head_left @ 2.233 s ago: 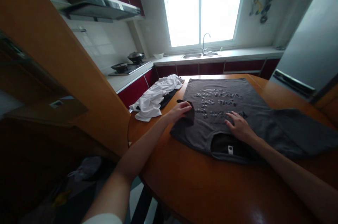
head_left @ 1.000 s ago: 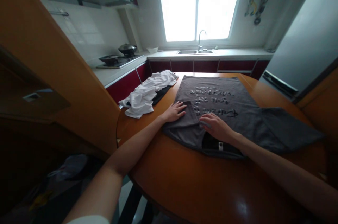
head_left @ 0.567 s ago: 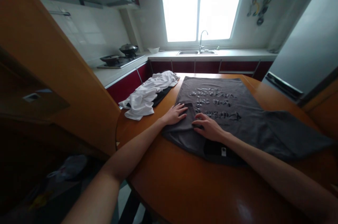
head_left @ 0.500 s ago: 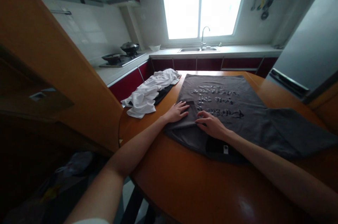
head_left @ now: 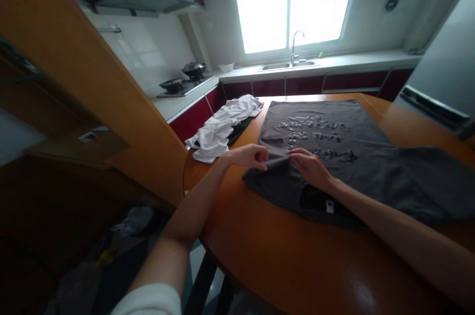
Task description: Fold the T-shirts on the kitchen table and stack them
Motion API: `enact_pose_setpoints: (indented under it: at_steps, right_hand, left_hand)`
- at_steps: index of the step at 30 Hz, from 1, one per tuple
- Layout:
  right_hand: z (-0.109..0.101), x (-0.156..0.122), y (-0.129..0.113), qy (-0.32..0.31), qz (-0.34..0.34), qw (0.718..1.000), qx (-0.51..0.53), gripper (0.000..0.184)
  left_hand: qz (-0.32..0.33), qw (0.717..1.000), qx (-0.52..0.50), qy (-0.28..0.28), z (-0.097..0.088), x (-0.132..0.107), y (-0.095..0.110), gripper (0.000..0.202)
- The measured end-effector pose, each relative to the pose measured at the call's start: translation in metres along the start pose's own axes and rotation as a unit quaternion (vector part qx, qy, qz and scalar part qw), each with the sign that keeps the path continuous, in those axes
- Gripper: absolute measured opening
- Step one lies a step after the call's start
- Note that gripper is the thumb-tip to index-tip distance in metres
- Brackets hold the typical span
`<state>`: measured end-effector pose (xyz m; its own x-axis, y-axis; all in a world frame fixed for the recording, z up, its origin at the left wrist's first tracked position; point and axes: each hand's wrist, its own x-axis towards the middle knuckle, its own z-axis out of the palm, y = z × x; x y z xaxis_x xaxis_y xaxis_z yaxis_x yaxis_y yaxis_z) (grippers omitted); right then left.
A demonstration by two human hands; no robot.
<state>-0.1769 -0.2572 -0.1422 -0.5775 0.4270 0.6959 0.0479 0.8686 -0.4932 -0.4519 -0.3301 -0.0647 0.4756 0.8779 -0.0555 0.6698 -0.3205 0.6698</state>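
A dark grey T-shirt [head_left: 367, 171] with raised dark lettering lies spread on the wooden table, its neck opening and white label towards me. My right hand [head_left: 311, 169] rests over it near the lettering, thumb and fingertips pinching a raised crease of the cloth. At the left sleeve, my left hand [head_left: 248, 155] hangs just over the shirt's edge with its fingers curled in. Whether cloth is inside those curled fingers is hidden. The left sleeve is folded in over the body of the shirt, while the right sleeve stretches out flat.
Crumpled white clothing [head_left: 218, 129] lies on a black garment [head_left: 240, 130] at the table's left edge. The round wooden table [head_left: 297, 260] curves in front of me. Beyond stand a sink [head_left: 276, 66], a stove with pans [head_left: 193, 68] and a fridge [head_left: 441, 72].
My left hand, flat on the sleeve before, has lifted and curled its fingers. The right fingertips have closed on the cloth. The view has shifted slightly, moving the scene rightwards.
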Motion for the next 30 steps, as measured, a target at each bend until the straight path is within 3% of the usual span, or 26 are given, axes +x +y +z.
enact_pose_setpoints:
  at_steps: [2,4,7,11,16,18,22,25,27,28,30]
  right_hand:
    - [-0.001,0.001,-0.001,0.008,0.0,1.0,-0.001,0.023]
    - [-0.002,0.002,-0.005,0.015,0.0,1.0,-0.003,0.022]
    - [-0.006,0.003,-0.011,0.022,0.002,1.0,-0.005,0.023]
    - [-0.009,0.004,-0.015,0.012,0.029,0.999,-0.016,0.025]
    - [-0.005,0.002,-0.006,-0.071,0.065,0.992,-0.083,0.024]
    - [-0.004,0.002,-0.003,-0.09,0.074,0.986,-0.121,0.023]
    - [-0.006,0.002,0.0,-0.078,0.08,0.98,-0.163,0.023]
    - [-0.007,0.002,0.001,-0.081,0.062,0.983,-0.154,0.022]
    - [-0.006,0.0,0.003,-0.08,0.053,0.985,-0.145,0.023]
    - [-0.005,0.0,0.003,-0.078,0.05,0.985,-0.142,0.025]
    - [-0.003,-0.002,0.005,-0.079,0.046,0.986,-0.137,0.03]
  left_hand:
    - [-0.007,0.997,0.013,-0.071,-0.001,-0.004,0.008,0.036]
    - [-0.015,0.994,0.039,-0.101,0.0,-0.006,0.012,0.03]
    - [-0.017,0.994,0.049,-0.101,0.001,-0.006,0.016,0.022]
    - [-0.042,0.993,-0.015,-0.106,0.006,-0.004,0.015,0.02]
    - [-0.132,0.976,-0.1,-0.14,0.013,-0.003,0.009,0.029]
    - [-0.126,0.981,-0.105,-0.099,0.009,-0.004,0.004,0.03]
    - [-0.095,0.994,-0.002,0.053,-0.001,-0.002,-0.008,0.026]
    - [-0.065,0.974,0.109,0.188,0.004,0.009,-0.016,0.016]
    - [-0.052,0.95,0.155,0.266,0.015,0.019,-0.021,0.022]
    - [-0.051,0.942,0.172,0.282,0.021,0.024,-0.024,0.029]
    - [-0.072,0.945,0.196,0.25,0.033,0.031,-0.03,0.04]
